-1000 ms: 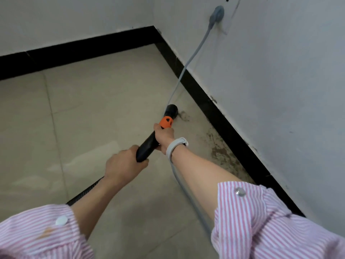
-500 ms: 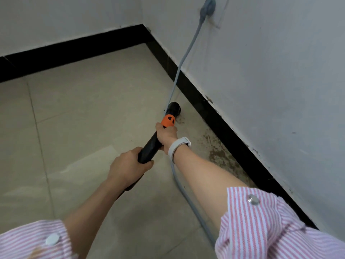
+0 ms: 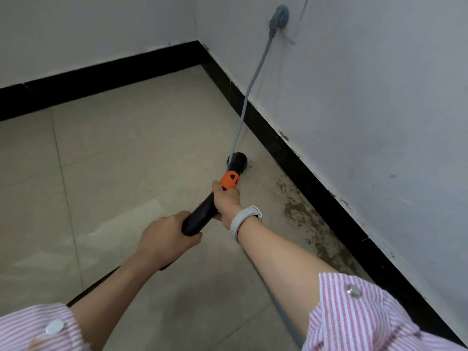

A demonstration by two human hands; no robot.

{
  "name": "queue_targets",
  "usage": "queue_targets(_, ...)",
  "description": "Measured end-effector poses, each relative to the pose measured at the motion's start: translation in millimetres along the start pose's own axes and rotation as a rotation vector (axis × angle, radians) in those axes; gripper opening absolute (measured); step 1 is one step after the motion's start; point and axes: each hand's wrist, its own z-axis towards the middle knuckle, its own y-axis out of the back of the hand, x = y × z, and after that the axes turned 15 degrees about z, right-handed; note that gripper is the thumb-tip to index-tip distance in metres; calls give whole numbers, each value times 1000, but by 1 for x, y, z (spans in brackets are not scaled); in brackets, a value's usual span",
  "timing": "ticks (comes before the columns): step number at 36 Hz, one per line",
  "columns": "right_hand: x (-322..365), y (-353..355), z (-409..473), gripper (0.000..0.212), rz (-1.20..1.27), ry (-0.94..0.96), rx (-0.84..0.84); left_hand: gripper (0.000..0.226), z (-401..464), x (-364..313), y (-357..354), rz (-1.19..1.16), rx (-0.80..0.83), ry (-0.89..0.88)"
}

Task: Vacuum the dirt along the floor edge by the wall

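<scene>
A black vacuum wand with an orange collar points away from me toward the right wall. Its black nozzle rests on the beige floor tiles, a short way from the black baseboard. My right hand, with a white wristband, grips the wand just below the orange collar. My left hand grips its near end, where the hose leaves under my forearm. A patch of brown dirt lies along the floor edge, to the right of my right hand and nearer to me than the nozzle.
A grey power cord runs from a plug in the wall socket down past the nozzle and along the floor under my right arm. The room corner is ahead. Open tiled floor spreads to the left.
The nozzle has slid forward along the floor, past a small dark dirt spot and closer to the baseboard. Both hands kept their grip on the wand.
</scene>
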Motion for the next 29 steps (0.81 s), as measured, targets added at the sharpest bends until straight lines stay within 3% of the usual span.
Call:
queue_targets(8,0,-6,-4,67,99,3,-4,18,13,-3,11,-75,34,-5)
queue_targets(20,23,2,-2,59,-60,84,-27,24,28,-20,6,-211,84,6)
queue_targets(29,10,20,-20,56,-89,72,-71,22,6,-25,-2,-167,104,-32)
